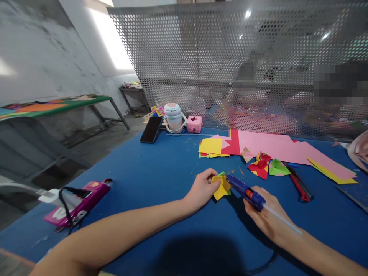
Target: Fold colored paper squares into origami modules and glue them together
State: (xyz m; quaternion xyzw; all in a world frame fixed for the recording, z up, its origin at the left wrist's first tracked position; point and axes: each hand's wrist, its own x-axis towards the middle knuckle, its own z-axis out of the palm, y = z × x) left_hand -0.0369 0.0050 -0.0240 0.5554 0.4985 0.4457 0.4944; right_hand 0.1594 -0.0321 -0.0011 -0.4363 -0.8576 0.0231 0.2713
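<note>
My left hand (204,189) pinches a small folded piece of yellow and green paper (220,188) just above the blue table. In my right hand (266,214) is a blue hot glue gun (245,191), gripped around its body. A clear glue stick (283,219) juts from its rear end. The gun's nozzle points left and meets the upper right part of the folded paper; whether it touches cannot be made out. Beyond the gun lie folded paper pieces, a red and yellow one (259,168) and a green and pink one (278,167).
Stacked yellow paper squares (211,146) and pink sheets (264,143) lie toward the back. Red-handled scissors (300,186) rest at right. A phone (151,129), a white jug (174,119) and a pink paper box (194,124) stand before the perforated metal screen (184,57). A magenta power strip (79,205) sits left.
</note>
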